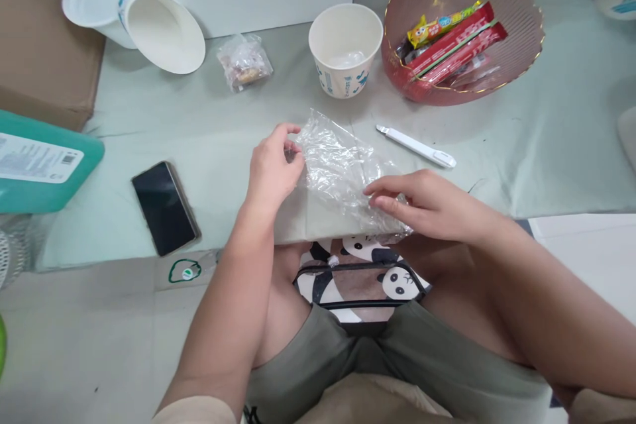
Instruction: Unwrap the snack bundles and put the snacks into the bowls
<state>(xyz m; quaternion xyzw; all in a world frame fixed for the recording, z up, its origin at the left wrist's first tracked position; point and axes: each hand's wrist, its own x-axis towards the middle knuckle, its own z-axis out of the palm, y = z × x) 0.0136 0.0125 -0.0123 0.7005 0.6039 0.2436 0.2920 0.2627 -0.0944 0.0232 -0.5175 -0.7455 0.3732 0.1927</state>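
Beyond the clear plastic (335, 162), a bowl (519, 33) holds snacks (454, 43).

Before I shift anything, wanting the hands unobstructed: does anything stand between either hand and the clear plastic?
Nothing visible: the left hand is at the clear plastic on its left edge, the right hand on its right. The white tool lies beside it.

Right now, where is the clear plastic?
In the head view, the clear plastic lies mid-frame on the table, between the left hand and right hand.
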